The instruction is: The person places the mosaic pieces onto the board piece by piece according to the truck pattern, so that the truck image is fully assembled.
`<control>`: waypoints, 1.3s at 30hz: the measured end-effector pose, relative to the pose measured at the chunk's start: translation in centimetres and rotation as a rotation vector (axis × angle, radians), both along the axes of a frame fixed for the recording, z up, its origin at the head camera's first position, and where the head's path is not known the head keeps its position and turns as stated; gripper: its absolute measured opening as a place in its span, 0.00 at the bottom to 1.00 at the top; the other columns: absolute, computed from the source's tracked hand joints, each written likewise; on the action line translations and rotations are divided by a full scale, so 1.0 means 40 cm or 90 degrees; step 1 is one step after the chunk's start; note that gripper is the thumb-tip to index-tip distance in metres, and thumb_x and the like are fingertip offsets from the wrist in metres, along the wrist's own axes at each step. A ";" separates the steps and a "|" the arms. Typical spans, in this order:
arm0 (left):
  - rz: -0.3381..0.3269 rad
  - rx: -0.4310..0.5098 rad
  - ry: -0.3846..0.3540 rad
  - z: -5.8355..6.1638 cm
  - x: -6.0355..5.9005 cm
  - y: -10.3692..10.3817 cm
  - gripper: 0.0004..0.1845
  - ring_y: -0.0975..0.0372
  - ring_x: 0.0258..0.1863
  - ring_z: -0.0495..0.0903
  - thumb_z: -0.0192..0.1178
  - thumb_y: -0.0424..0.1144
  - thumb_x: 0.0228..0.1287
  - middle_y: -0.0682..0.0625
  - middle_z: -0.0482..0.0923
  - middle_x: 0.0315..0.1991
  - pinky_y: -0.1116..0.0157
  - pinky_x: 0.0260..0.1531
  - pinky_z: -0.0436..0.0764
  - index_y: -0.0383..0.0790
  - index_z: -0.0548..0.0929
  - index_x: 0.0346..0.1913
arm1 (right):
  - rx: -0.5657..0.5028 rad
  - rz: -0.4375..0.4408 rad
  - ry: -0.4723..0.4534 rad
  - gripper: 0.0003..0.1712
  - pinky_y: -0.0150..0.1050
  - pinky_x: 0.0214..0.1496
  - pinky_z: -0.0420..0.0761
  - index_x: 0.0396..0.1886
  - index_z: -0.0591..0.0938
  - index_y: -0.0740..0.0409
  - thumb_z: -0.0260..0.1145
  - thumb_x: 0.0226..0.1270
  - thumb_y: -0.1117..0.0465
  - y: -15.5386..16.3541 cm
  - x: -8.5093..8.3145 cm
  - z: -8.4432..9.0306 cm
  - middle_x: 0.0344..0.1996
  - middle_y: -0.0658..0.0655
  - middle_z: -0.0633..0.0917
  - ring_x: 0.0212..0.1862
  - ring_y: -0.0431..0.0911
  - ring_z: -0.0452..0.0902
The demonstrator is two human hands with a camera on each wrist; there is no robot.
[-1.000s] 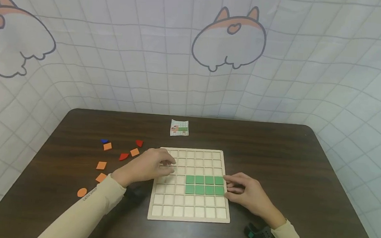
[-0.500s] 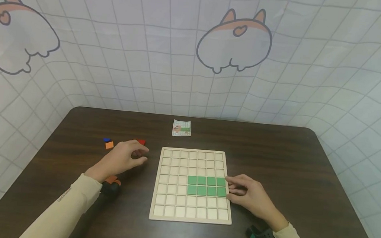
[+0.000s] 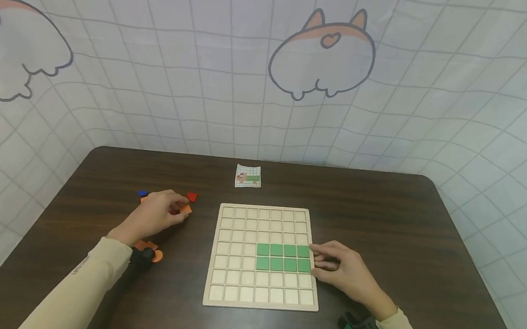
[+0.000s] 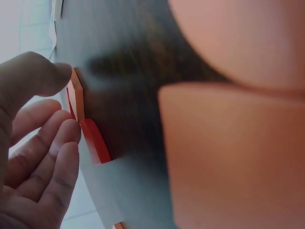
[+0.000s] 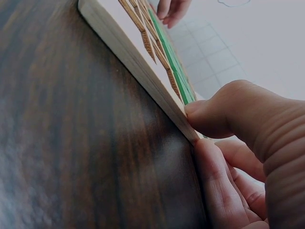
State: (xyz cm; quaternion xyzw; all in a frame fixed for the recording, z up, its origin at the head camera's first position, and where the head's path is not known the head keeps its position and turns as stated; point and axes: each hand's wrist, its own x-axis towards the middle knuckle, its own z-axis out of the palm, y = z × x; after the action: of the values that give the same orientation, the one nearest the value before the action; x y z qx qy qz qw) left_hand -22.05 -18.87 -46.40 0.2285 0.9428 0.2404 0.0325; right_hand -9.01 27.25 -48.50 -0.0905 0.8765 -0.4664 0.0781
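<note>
Resting beside the board (image 3: 260, 301), a picture card (image 3: 248, 176), print unreadable

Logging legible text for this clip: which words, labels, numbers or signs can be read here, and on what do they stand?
None can be read.
Left sleeve: a small dark print near the cuff, too small and blurred to read.
Pattern card at the table's far edge: a coloured grid picture, no legible writing.
Wooden grid board, green tiles: no markings.

From our head we look down over the table (image 3: 380, 220); both wrist views skim it close, sharing its dark top.
</note>
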 end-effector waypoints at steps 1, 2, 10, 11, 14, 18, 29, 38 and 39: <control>0.003 -0.001 0.003 0.000 -0.001 -0.001 0.18 0.53 0.43 0.88 0.70 0.40 0.66 0.41 0.87 0.48 0.57 0.41 0.88 0.34 0.87 0.55 | -0.002 -0.001 -0.001 0.30 0.25 0.52 0.85 0.64 0.84 0.57 0.79 0.60 0.60 -0.001 0.001 0.002 0.51 0.55 0.84 0.46 0.31 0.82; 0.005 -0.004 0.004 -0.001 -0.001 -0.001 0.18 0.53 0.43 0.88 0.70 0.40 0.66 0.41 0.87 0.48 0.57 0.41 0.88 0.34 0.87 0.54 | -0.004 0.001 0.000 0.30 0.25 0.52 0.85 0.64 0.84 0.57 0.79 0.60 0.60 -0.001 0.001 0.003 0.51 0.55 0.84 0.47 0.31 0.82; -0.007 -0.020 -0.004 0.003 -0.008 -0.004 0.16 0.55 0.41 0.88 0.69 0.39 0.66 0.42 0.88 0.45 0.57 0.40 0.88 0.34 0.87 0.53 | -0.017 0.005 0.001 0.30 0.25 0.51 0.85 0.64 0.84 0.57 0.79 0.60 0.59 -0.002 0.005 0.009 0.51 0.55 0.84 0.47 0.32 0.83; -0.010 -0.018 -0.004 0.004 -0.009 -0.004 0.16 0.55 0.40 0.88 0.69 0.38 0.66 0.42 0.88 0.45 0.57 0.39 0.88 0.33 0.88 0.53 | -0.018 0.006 0.002 0.30 0.25 0.52 0.85 0.64 0.84 0.57 0.79 0.60 0.59 -0.002 0.006 0.009 0.51 0.55 0.84 0.47 0.32 0.83; -0.011 -0.014 -0.010 0.006 -0.009 -0.003 0.16 0.56 0.40 0.88 0.68 0.37 0.64 0.43 0.88 0.45 0.58 0.39 0.88 0.34 0.88 0.53 | -0.021 0.009 0.004 0.30 0.25 0.52 0.85 0.63 0.84 0.57 0.79 0.60 0.59 -0.002 0.007 0.010 0.51 0.55 0.84 0.47 0.32 0.83; -0.011 -0.012 -0.011 0.011 -0.006 -0.003 0.17 0.56 0.41 0.88 0.67 0.37 0.63 0.43 0.88 0.46 0.59 0.39 0.88 0.34 0.88 0.53 | -0.023 0.011 0.003 0.30 0.25 0.52 0.85 0.64 0.84 0.58 0.79 0.61 0.59 -0.001 0.007 0.009 0.51 0.56 0.84 0.47 0.32 0.82; -0.013 0.004 -0.013 0.028 0.012 0.025 0.16 0.58 0.40 0.86 0.68 0.37 0.62 0.45 0.87 0.46 0.63 0.37 0.85 0.36 0.88 0.52 | -0.020 0.001 -0.008 0.31 0.26 0.51 0.85 0.64 0.84 0.58 0.79 0.61 0.59 0.000 0.008 0.010 0.51 0.56 0.84 0.47 0.33 0.82; -0.021 0.010 -0.016 0.040 0.037 0.060 0.15 0.61 0.41 0.84 0.69 0.37 0.61 0.48 0.87 0.45 0.61 0.41 0.84 0.39 0.88 0.51 | -0.026 -0.003 -0.019 0.31 0.25 0.51 0.85 0.64 0.83 0.57 0.79 0.60 0.59 0.000 0.003 0.006 0.51 0.56 0.84 0.47 0.33 0.82; -0.021 0.011 -0.019 0.040 0.039 0.064 0.16 0.61 0.41 0.84 0.69 0.38 0.61 0.49 0.87 0.45 0.61 0.41 0.84 0.39 0.88 0.51 | -0.026 -0.002 -0.018 0.31 0.25 0.51 0.85 0.64 0.83 0.58 0.79 0.60 0.59 0.000 0.002 0.006 0.51 0.56 0.84 0.47 0.33 0.82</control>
State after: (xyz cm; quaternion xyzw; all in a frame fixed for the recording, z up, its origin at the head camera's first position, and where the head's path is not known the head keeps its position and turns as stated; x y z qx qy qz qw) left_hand -20.49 -16.31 -44.80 0.2404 0.9363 0.2514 0.0488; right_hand -8.93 27.23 -48.26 -0.0840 0.8658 -0.4854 0.0877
